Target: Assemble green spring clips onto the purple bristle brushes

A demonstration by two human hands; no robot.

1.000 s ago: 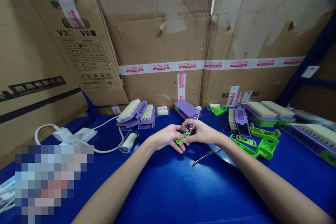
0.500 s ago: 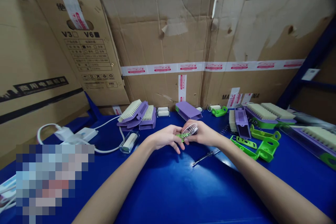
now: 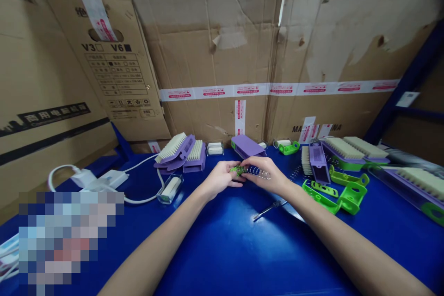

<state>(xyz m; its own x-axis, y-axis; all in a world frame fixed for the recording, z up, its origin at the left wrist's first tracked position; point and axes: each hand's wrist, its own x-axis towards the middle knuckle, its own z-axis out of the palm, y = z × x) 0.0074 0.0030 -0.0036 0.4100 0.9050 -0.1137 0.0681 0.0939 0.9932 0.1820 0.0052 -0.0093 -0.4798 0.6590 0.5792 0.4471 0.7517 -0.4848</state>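
Above the middle of the blue table, my left hand [image 3: 222,176] is closed on a small green plastic part [image 3: 237,169], mostly covered by fingers. My right hand [image 3: 266,169] grips a metal coil spring [image 3: 257,172] at its left end, next to the green part. The spring points right, lying under the palm; whether it is joined to the green part I cannot tell. Both hands nearly touch at the fingertips. Below my right wrist lies a screwdriver [image 3: 274,206], its tip pointing left. Behind the hands rests a purple plastic housing [image 3: 248,145].
Purple brushes with cream bristles [image 3: 173,145] stand at the left, near a clear case [image 3: 170,188] with a white roll. Green plastic brackets [image 3: 353,196] and more brushes [image 3: 345,147] lie right. A white power strip [image 3: 104,180] with cables sits left. Cardboard [image 3: 215,55] walls the back.
The spring has swung from upright-leaning to lying nearly level, pointing right. My left fingers have closed in around the green part, and my right hand has turned over the spring.
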